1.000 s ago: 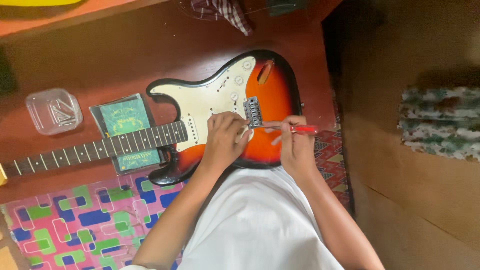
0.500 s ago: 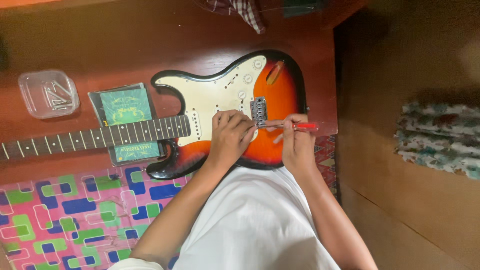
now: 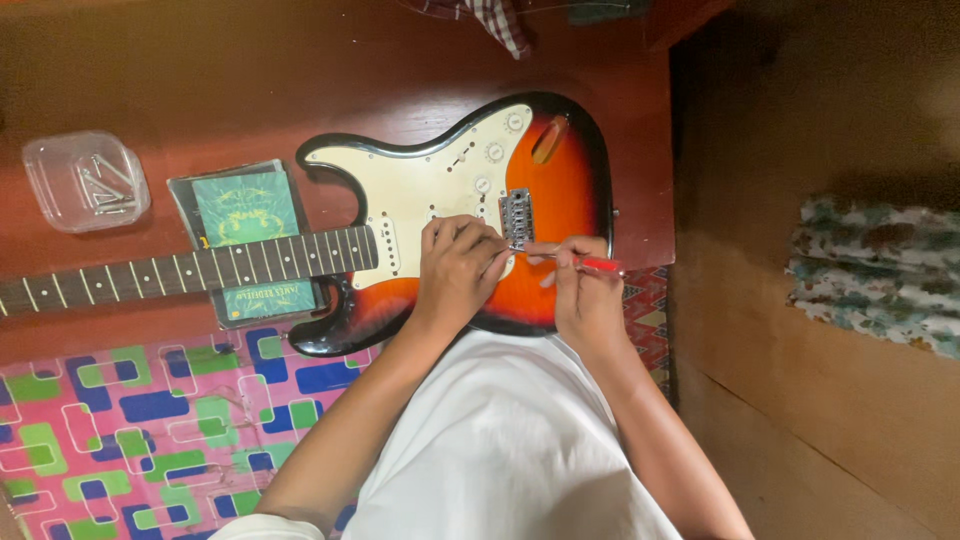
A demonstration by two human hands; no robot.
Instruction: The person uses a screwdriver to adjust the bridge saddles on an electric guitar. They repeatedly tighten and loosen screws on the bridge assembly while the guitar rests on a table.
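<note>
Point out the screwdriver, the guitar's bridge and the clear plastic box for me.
screwdriver (image 3: 598,264): head view, on its red handle.
bridge (image 3: 517,212): head view, middle of the metal saddles.
clear plastic box (image 3: 85,180): head view, on its top face.

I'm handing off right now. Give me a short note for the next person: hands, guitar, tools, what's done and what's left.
Left hand rests on the electric guitar, fingers by the metal bridge.
Right hand holds a red-handled screwdriver, tip at the bridge.
Guitar lies flat on the red table, neck over a green booklet. Clear box of small metal parts sits far left.
Done: cannot tell. Left: bridge work in hand.
</note>
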